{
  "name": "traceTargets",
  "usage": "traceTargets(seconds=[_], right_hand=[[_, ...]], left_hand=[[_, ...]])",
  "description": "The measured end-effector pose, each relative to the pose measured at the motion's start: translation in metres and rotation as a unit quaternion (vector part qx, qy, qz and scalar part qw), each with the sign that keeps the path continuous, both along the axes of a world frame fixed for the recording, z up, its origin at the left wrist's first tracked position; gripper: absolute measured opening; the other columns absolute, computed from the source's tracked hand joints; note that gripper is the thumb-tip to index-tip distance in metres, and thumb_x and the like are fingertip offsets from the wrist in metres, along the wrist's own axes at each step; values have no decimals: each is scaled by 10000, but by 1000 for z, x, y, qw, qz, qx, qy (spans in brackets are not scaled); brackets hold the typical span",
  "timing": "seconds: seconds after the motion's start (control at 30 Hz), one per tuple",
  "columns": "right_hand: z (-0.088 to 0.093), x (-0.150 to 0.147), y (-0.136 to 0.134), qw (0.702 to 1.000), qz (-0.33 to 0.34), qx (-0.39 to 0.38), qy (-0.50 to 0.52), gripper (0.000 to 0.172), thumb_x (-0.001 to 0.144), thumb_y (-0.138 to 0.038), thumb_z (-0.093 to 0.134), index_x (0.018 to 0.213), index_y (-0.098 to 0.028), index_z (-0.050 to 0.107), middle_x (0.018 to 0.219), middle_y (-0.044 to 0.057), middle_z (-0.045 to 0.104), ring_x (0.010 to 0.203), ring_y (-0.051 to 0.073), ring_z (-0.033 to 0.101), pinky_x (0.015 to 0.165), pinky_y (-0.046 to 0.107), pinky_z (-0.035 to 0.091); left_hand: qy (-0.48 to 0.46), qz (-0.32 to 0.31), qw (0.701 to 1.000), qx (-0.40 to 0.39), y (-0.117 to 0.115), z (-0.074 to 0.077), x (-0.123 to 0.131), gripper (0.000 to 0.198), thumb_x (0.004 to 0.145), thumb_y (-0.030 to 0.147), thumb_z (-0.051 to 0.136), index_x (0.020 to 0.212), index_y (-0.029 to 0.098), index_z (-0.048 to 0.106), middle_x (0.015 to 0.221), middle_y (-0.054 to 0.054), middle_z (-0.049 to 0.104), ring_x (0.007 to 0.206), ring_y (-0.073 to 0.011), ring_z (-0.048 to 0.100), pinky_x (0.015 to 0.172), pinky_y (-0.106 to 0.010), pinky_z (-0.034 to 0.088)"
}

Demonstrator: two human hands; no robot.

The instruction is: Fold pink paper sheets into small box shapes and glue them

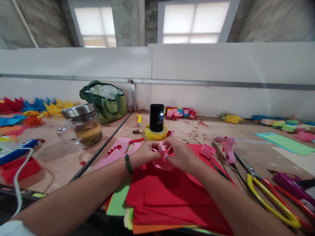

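Observation:
My left hand (149,151), with a dark green bead bracelet (128,164) at its wrist, pinches a pink paper piece (162,162) from the left. From the other side my right hand (180,153) grips the same pink paper, fingers bent around it. The paper looks folded or curved; its exact shape is partly hidden by my fingers. Both hands are just above a stack of red paper sheets (169,193), with green and orange sheets under it. A small pink paper box (207,150) sits right of my right hand.
Right are a pink glue gun (228,149), yellow-handled scissors (270,200) and a purple glue gun (290,183). Ahead, a phone (157,118) leans upright in a yellow tape roll (155,133). Left stand a glass tea mug (86,129) and a green bag (110,106).

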State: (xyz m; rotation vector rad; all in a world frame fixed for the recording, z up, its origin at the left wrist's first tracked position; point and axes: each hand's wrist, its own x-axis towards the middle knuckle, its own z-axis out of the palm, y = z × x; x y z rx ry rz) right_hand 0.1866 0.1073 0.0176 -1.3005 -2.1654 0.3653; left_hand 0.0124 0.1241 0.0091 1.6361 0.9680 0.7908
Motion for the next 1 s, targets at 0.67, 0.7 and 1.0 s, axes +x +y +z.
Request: traceTargets(seconds=[0.67,0.7,1.0], right_hand=[[7,-3,-7,996,21,75,32,233,751,-102,570,911,-226,686,910,46,726,836,206,652,736,299,472],[6,-3,-7,996,20,80,35,221,752,-105,576,906,-225,680,917,47,723,841,206,652,736,302,475],[8,-2,-7,981,32,179,65,112,756,-118,584,772,-225,614,786,39,677,769,202,628,696,309,473]], left_hand=[[-122,42,989,78,-3,3,2,108,651,71,555,700,155,509,770,-7,604,770,-140,586,719,-251,444],[-113,46,988,90,-3,3,2,134,646,52,540,726,157,515,774,-4,600,775,-142,588,719,-253,447],[-31,87,971,219,-10,3,6,215,653,32,512,810,163,579,799,-14,602,763,-142,556,710,-253,450]])
